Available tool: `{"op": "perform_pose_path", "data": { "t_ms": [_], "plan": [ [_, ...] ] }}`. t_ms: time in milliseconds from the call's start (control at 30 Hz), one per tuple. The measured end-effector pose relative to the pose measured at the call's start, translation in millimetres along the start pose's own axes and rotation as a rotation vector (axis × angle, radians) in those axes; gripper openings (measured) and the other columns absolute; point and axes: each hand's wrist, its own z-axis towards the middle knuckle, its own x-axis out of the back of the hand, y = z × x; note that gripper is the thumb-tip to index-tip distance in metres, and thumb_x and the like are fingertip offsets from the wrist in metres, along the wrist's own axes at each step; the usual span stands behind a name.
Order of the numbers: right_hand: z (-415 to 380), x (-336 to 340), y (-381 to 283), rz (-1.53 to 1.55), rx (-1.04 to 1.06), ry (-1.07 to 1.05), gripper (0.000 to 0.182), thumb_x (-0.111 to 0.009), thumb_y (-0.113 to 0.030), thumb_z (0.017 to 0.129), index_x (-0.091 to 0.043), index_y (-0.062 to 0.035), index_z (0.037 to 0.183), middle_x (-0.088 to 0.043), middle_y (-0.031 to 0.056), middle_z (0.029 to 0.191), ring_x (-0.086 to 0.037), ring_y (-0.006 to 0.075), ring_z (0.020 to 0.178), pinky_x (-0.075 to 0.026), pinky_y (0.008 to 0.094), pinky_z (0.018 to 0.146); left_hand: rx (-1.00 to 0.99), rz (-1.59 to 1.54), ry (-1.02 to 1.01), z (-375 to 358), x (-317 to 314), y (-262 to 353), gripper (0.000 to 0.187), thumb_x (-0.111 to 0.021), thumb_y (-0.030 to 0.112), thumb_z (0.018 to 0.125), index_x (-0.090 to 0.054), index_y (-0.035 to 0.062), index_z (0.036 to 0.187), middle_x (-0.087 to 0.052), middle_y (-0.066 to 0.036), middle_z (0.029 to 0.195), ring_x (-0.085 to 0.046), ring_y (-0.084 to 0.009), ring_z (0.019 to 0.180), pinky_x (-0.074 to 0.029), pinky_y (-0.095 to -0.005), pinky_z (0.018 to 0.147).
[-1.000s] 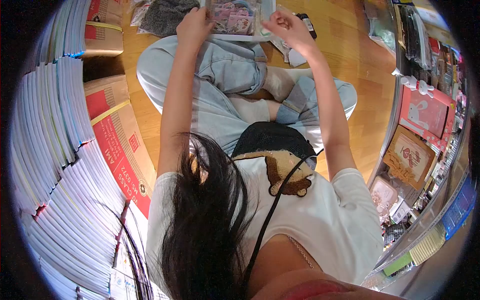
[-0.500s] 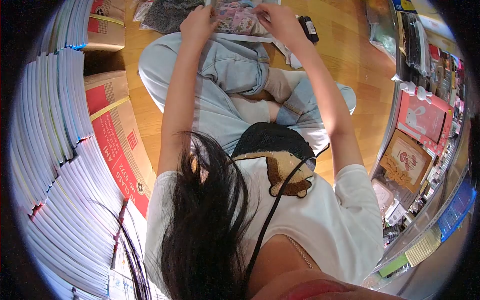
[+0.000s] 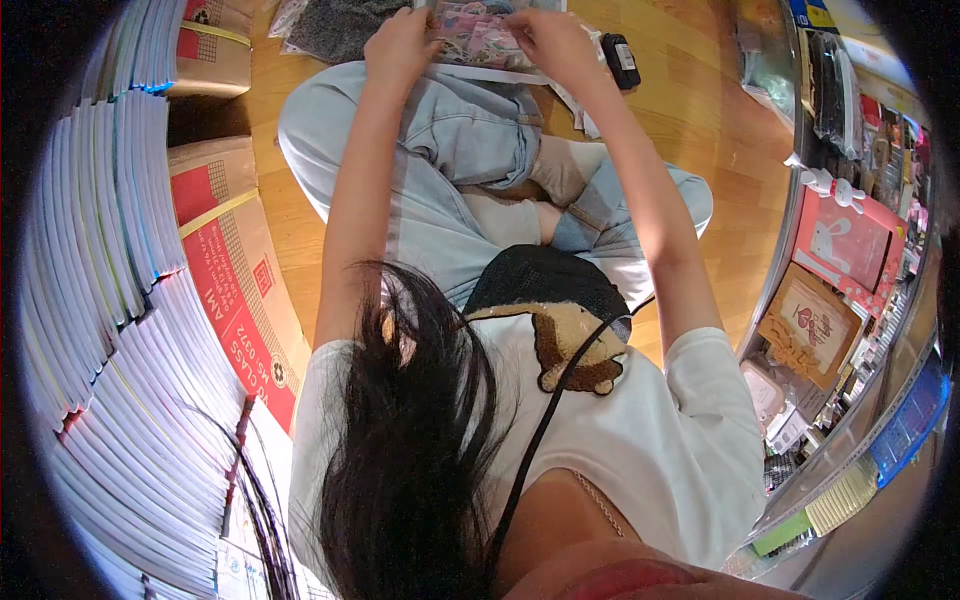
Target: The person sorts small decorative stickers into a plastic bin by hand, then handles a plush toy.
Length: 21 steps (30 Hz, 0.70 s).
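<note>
At the top edge lies a clear package (image 3: 478, 38) with small pink, white and pale coloured pieces inside and a white strip along its near side. My left hand (image 3: 400, 48) is closed with curled fingers on the package's left side. Closed at its right side is my right hand (image 3: 558, 42), thumb and fingertips bent inward against the clear surface. The far ends of both hands are partly cut off by the frame's top. Beside my right hand rests a black object (image 3: 620, 60) with a white label.
A grey cloth item (image 3: 345, 28) in plastic lies left of the package. My crossed legs (image 3: 440, 130) are below. Tall paper stacks (image 3: 140, 350) and cardboard boxes (image 3: 240, 290) stand at left. A shelf holds a pink rabbit box (image 3: 845, 240) and a brown box (image 3: 812, 322).
My right hand has shifted slightly left over the package. The pieces inside look differently arranged, with more pink showing. My left hand has barely moved.
</note>
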Motion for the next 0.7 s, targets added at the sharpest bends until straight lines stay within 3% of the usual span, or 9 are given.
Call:
{"op": "perform_pose_path", "data": {
  "t_ms": [100,200,400,500,600,700],
  "plan": [
    [6.0,-12.4,-0.7,-0.109,0.032,-0.083,0.019,-0.055,-0.012,0.078,-0.066,-0.0125,0.093,-0.062,0.0105,0.082,-0.061,0.0331,0.081,-0.05,0.044,0.068,0.018,0.031,-0.007,0.3,0.9,1.8,0.029,-0.068,0.027,0.073,-0.056,0.011,0.094,-0.058,-0.005,0.091,-0.058,-0.0269,0.09,-0.047,-0.04,0.069],
    [1.8,-19.5,-11.9,-0.048,0.12,0.002,0.015,-0.055,-0.012,0.077,-0.067,-0.0133,0.086,-0.06,0.0077,0.088,-0.061,0.0294,0.085,-0.05,0.042,0.071,0.025,0.051,-0.001,0.5,-0.6,1.0,0.029,-0.069,0.027,0.073,-0.056,0.0111,0.094,-0.058,-0.005,0.092,-0.058,-0.0272,0.09,-0.047,-0.0402,0.069],
    [1.3,-20.1,-26.5,-0.456,0.349,0.024,0.012,-0.058,-0.014,0.073,-0.068,-0.0178,0.079,-0.059,0.0005,0.092,-0.054,0.0163,0.097,-0.041,0.0349,0.084,0.055,0.023,-0.034,1.4,3.2,4.8,0.03,-0.069,0.027,0.072,-0.055,0.011,0.094,-0.059,-0.005,0.091,-0.059,-0.0277,0.089,-0.047,-0.0403,0.069],
    [0.6,-25.1,-24.4,-0.438,0.316,0.016,0.012,-0.059,-0.015,0.072,-0.068,-0.0175,0.08,-0.058,-0.001,0.093,-0.052,0.0153,0.1,-0.038,0.0356,0.084,0.054,0.016,-0.033,1.6,1.9,3.8,0.03,-0.07,0.026,0.072,-0.056,0.0112,0.094,-0.059,-0.005,0.092,-0.059,-0.0272,0.089,-0.047,-0.0397,0.069],
    [-0.4,-29.6,-18.5,-0.372,0.309,0.036,0.019,-0.061,-0.015,0.071,-0.066,-0.0178,0.09,-0.058,-0.0016,0.094,-0.053,0.0166,0.098,-0.039,0.0361,0.082,0.06,0.018,0.002,-1.6,4.8,9.3,0.032,-0.07,0.027,0.071,-0.057,0.0116,0.095,-0.059,-0.005,0.092,-0.059,-0.0259,0.089,-0.047,-0.0385,0.07],
    [-7.0,-25.4,-18.6,-0.25,0.269,0.236,0.029,-0.064,-0.016,0.071,-0.062,-0.0178,0.1,-0.058,-0.0007,0.093,-0.053,0.0187,0.097,-0.038,0.0376,0.081,0.028,-0.04,0.009,-2.5,-0.8,-0.4,0.035,-0.071,0.03,0.07,-0.058,0.0121,0.097,-0.059,-0.005,0.092,-0.059,-0.0249,0.09,-0.048,-0.0376,0.071]
  ]
}}
